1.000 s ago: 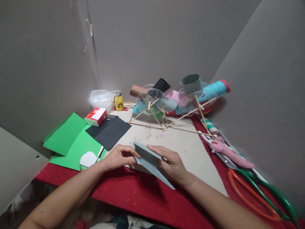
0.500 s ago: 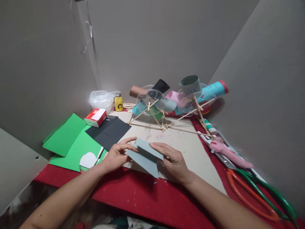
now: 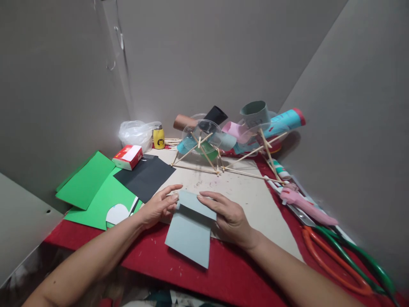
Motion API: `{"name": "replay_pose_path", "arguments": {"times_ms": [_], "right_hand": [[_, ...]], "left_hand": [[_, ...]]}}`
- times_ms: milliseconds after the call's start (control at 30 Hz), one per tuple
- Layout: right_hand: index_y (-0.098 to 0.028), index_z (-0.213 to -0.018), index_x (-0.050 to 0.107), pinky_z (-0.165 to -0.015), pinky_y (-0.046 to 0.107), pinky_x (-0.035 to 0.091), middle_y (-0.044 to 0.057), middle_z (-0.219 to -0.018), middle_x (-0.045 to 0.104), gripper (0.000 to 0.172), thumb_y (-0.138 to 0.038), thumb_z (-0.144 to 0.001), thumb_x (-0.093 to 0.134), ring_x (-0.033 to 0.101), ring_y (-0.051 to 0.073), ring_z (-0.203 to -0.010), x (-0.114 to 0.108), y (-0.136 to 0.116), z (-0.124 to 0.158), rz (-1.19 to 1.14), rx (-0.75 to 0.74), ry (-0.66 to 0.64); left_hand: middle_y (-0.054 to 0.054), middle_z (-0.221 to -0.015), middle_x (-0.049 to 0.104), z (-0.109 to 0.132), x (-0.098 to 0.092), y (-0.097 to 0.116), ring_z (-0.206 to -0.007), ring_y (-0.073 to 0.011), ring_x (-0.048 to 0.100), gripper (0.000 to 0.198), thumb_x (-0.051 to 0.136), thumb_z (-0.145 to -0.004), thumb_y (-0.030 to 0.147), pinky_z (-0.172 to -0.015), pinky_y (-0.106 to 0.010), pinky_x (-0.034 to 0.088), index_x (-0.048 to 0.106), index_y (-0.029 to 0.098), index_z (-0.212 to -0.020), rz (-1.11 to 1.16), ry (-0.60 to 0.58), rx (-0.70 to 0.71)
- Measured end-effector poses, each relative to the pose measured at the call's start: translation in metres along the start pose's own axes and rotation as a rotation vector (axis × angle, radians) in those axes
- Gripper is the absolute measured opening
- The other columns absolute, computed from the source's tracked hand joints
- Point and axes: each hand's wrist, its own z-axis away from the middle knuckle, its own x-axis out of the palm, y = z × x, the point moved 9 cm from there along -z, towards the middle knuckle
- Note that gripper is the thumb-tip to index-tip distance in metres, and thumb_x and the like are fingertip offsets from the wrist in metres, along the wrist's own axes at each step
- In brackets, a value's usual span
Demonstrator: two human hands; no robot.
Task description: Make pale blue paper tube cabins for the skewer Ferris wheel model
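A pale grey-blue sheet of paper (image 3: pixel 190 235) hangs down over the front of a beige board (image 3: pixel 246 200), its upper strip folded back. My left hand (image 3: pixel 159 206) pinches the sheet's upper left corner, fingers partly spread. My right hand (image 3: pixel 226 215) rests fingers-down along the folded top edge and grips it at the right side. Both hands are on the paper, at the near middle of the red table (image 3: pixel 230 273).
Green sheets (image 3: pixel 92 187) and a black sheet (image 3: pixel 145 175) lie left, with a red-and-white box (image 3: pixel 128 156). A stick frame with paper tubes and clear cups (image 3: pixel 223 136) stands behind. Orange and green scissors (image 3: pixel 345 260) and a pink glue gun (image 3: pixel 306 207) lie right. Grey walls enclose the table.
The paper has unfolded and swung down from a slanted narrow shape to a wide flap hanging toward me. Both hands stayed at its top edge, shifting only slightly.
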Motion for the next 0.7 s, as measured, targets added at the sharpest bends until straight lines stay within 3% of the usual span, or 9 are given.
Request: {"name": "replay_pose_path", "arguments": {"times_ms": [67, 200, 400, 600, 700], "right_hand": [[-0.03, -0.132, 0.056, -0.083, 0.031, 0.057, 0.01, -0.12, 0.064, 0.053, -0.003, -0.088, 0.048, 0.064, 0.02, -0.106, 0.003, 0.001, 0.002, 0.026, -0.006, -0.022], [-0.03, -0.131, 0.056, -0.082, 0.032, 0.057, 0.011, -0.12, 0.063, 0.051, -0.004, -0.088, 0.049, 0.064, 0.021, -0.105, 0.006, 0.001, 0.002, 0.058, -0.009, -0.046], [-0.031, -0.132, 0.056, -0.085, 0.033, 0.057, 0.01, -0.123, 0.062, 0.052, -0.005, -0.088, 0.047, 0.063, 0.02, -0.108, 0.011, 0.002, 0.001, -0.006, 0.022, -0.07], [-0.024, -0.124, 0.062, -0.094, 0.037, 0.052, 0.008, -0.117, 0.068, 0.043, -0.011, -0.087, 0.047, 0.063, 0.021, -0.108, 0.01, 0.024, 0.002, -0.126, 0.316, 0.01], [-0.02, -0.121, 0.064, -0.088, 0.035, 0.054, 0.01, -0.113, 0.069, 0.037, -0.019, -0.086, 0.051, 0.065, 0.022, -0.102, 0.008, 0.038, 0.006, -0.215, 0.518, 0.068]], "left_hand": [[0.005, -0.069, 0.049, 0.0, 0.001, -0.002, -0.051, -0.0045, 0.046, 0.065, 0.072, -0.077, 0.043, -0.05, -0.015, 0.037, 0.046, 0.024, -0.134, 0.009, -0.006, -0.024], [0.004, -0.067, 0.049, 0.0, 0.003, -0.005, -0.058, -0.0097, 0.055, 0.059, 0.067, -0.08, 0.047, -0.049, -0.016, 0.038, 0.049, 0.024, -0.131, 0.0, -0.033, -0.049], [-0.004, -0.088, 0.062, -0.003, 0.001, -0.004, -0.068, -0.0106, 0.059, 0.062, 0.081, -0.068, 0.032, -0.059, -0.019, 0.043, 0.054, 0.019, -0.122, -0.11, -0.036, 0.009], [-0.01, -0.1, 0.065, -0.005, -0.007, 0.003, -0.081, -0.018, 0.065, 0.058, 0.084, -0.065, 0.028, -0.075, -0.03, 0.051, 0.054, 0.015, -0.113, -0.032, 0.019, 0.086], [-0.008, -0.097, 0.066, -0.004, -0.01, 0.01, -0.079, -0.0175, 0.065, 0.056, 0.084, -0.064, 0.028, -0.076, -0.031, 0.052, 0.055, 0.015, -0.11, -0.023, 0.069, 0.135]]}}
